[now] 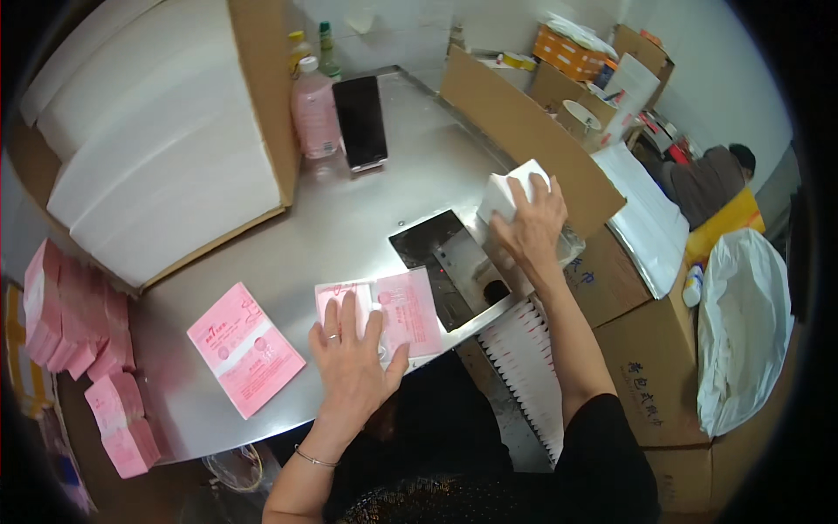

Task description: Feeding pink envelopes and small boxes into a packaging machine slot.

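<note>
My left hand [353, 367] lies flat with spread fingers on a pink printed plastic wrapper [408, 310] at the table's near edge. My right hand [534, 227] grips a white folded stack of tissue paper [496, 197] from above, at the right side of the table beside an open carton. Between the hands is a rectangular opening [436, 253] in the tabletop, with a metal part and a dark round hole inside. To the left of my left hand lies a flat pile of pink wrappers [244, 354] with a pale band across the middle.
A big carton of white tissue stacks [166, 157] stands at the left. Finished-looking pink packs [78, 314] are piled beyond the table's left edge. A phone [360, 122] leans against a pink bottle [312, 109]. Cartons [650, 367] and a white bag [742, 341] fill the right; a person [707, 183] is behind.
</note>
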The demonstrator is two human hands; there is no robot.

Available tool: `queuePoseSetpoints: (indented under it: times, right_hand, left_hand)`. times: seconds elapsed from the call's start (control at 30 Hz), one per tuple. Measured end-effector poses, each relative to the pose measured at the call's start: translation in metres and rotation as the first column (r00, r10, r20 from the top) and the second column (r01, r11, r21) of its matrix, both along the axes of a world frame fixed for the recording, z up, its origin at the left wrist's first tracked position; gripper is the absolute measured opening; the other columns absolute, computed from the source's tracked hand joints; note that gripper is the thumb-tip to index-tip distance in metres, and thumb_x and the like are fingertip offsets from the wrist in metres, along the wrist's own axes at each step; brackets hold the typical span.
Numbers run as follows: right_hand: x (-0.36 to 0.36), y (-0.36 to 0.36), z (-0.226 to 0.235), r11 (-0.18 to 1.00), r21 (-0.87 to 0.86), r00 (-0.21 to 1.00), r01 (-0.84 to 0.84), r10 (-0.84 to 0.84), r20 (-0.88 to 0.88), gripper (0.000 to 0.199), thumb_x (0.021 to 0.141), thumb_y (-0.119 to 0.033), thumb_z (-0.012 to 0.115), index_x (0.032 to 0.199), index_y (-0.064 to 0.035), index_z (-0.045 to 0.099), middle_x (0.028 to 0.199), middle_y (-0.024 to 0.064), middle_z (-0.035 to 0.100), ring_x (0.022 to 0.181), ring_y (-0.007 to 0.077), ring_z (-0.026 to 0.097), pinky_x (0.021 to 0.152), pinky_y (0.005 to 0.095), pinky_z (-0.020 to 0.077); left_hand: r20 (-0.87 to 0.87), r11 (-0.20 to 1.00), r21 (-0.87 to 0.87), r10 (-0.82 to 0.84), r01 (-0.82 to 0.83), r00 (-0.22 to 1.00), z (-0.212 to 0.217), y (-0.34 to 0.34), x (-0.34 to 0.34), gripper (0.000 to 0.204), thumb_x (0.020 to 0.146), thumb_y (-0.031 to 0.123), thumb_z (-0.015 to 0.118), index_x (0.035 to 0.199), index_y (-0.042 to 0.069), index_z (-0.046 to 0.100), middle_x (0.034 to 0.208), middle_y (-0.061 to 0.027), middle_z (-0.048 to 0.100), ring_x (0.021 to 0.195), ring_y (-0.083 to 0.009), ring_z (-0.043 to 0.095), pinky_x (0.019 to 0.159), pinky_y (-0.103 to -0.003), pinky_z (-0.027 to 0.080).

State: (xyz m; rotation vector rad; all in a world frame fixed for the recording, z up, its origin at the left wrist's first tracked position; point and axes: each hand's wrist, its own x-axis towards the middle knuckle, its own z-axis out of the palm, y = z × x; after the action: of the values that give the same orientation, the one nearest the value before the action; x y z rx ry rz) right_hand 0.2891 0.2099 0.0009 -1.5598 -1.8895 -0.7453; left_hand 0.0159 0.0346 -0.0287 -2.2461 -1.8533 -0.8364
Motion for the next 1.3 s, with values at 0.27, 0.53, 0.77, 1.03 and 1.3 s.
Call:
queuePoseSetpoints:
  times: [0.27,0.53,0.77,1.03,1.3]
  right_hand:
    - [0.012,0.004,-0.011,0.995,0.087,0.999,-0.042,0.042,0.004,0.041,0.083,-0.029,0.073,0.116,-0.0061,0.066,0.118,0.0158,0.059,0.125,0.038,0.048,0.099,0.0554,0.0378]
    - [0.004,0.008,0.016,0.988,-0.092,0.98,-0.127,0.111,-0.165,0.022,0.092,-0.023,0.063,0.092,-0.0029,0.073,0.099,0.0105,0.065,0.101,0.0295,0.059,0.081,0.0461,0.0439]
    - [0.021,0.007,0.009,0.98,-0.112,0.97,-0.166,0.141,-0.199,0.022,0.087,-0.017,0.064,0.101,-0.0027,0.073,0.104,0.0115,0.067,0.104,0.0315,0.059,0.086,0.0464,0.0447]
    - [-0.049,-0.063,0.002,0.826,0.012,0.824,-0.564,0.564,-0.053,0.036,0.077,0.001,0.06,0.113,0.0017,0.065,0.112,0.0191,0.068,0.106,0.0386,0.064,0.084,0.0494,0.0481]
    - [-0.122,-0.084,-0.035,0.669,-0.588,0.792,-0.455,0.605,0.076,0.042,0.084,-0.019,0.061,0.121,0.0015,0.061,0.113,0.0215,0.06,0.111,0.0368,0.059,0.109,0.0716,0.0272]
  left_hand:
    - [-0.027,0.999,-0.029,0.021,-0.022,0.999,0.0,-0.002,0.006,0.053,0.078,0.044,0.075,0.111,0.005,0.066,0.14,-0.0224,0.049,0.13,-0.042,0.042,0.097,-0.055,0.035]
    - [-0.095,0.998,0.028,0.061,-0.058,0.994,0.006,-0.003,0.001,0.064,0.074,0.055,0.077,0.107,0.003,0.064,0.139,-0.0185,0.052,0.125,-0.042,0.045,0.097,-0.053,0.032]
    - [-0.139,0.994,-0.11,0.007,-0.022,0.99,0.024,-0.005,0.004,0.062,0.079,0.06,0.071,0.107,0.005,0.063,0.118,-0.0152,0.055,0.101,-0.0345,0.05,0.088,-0.052,0.037]
    - [0.104,0.976,-0.098,-0.185,0.195,0.977,-0.001,-0.006,0.006,0.044,0.078,0.023,0.072,0.115,0.003,0.061,0.11,-0.0188,0.056,0.096,-0.0333,0.055,0.077,-0.045,0.046]
    - [0.167,0.977,-0.13,-0.146,0.168,0.975,0.018,0.003,0.005,0.079,0.071,0.017,0.075,0.144,0.005,0.047,0.097,-0.0168,0.052,0.09,-0.0334,0.053,0.078,-0.044,0.043]
